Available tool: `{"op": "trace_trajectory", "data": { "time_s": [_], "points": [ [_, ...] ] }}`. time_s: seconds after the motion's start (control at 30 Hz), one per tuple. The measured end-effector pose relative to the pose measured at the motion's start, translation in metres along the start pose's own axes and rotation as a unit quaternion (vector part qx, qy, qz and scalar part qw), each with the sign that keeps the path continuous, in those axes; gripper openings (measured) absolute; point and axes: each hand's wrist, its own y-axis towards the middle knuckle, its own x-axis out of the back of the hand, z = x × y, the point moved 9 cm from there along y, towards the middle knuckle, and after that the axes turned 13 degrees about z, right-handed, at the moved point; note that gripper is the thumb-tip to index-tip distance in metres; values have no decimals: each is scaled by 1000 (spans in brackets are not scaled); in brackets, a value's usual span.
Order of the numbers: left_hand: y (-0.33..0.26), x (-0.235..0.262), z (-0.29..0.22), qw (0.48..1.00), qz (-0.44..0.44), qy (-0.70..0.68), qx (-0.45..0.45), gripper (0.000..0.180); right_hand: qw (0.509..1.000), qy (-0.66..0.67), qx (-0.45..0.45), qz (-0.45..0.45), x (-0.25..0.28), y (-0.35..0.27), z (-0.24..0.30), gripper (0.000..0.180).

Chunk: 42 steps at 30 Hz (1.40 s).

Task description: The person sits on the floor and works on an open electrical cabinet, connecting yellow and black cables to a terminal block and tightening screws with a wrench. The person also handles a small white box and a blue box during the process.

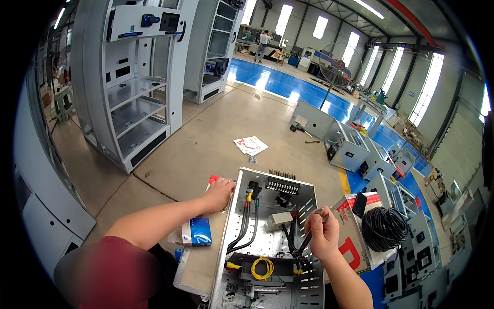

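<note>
An open metal electrical enclosure stands in front of me, with black cables, a terminal strip, a small pale box-shaped part and a coil of yellow wire inside. My left hand is at a small red and white box beside the enclosure's left wall. Its fingers are bent, and what they pinch is hidden. Over the right wall, my right hand is closed around a black cable that rises from inside. A small greyish end shows between thumb and forefinger.
A blue and white carton lies left of the enclosure. On the right, a cardboard box bears a black cable coil and a dark phone-like object. Tall grey cabinets stand at the left; a person is far off.
</note>
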Motion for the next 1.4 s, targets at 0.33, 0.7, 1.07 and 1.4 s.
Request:
{"op": "trace_trajectory", "data": {
  "time_s": [0.33,0.7,1.07,1.4],
  "points": [
    [-8,11,-9,999,-37,25,12,25,1000,2,6,1,0,1,4,34],
    [-11,18,-10,998,-69,11,4,17,1000,-13,6,5,-1,1,4,35],
    [-8,24,3,988,-129,-86,21,19,1000,-11,-7,2,2,0,-4,32],
    [-15,162,-33,843,-367,-394,0,20,994,75,-63,-52,15,-4,-24,27]
  ]
}}
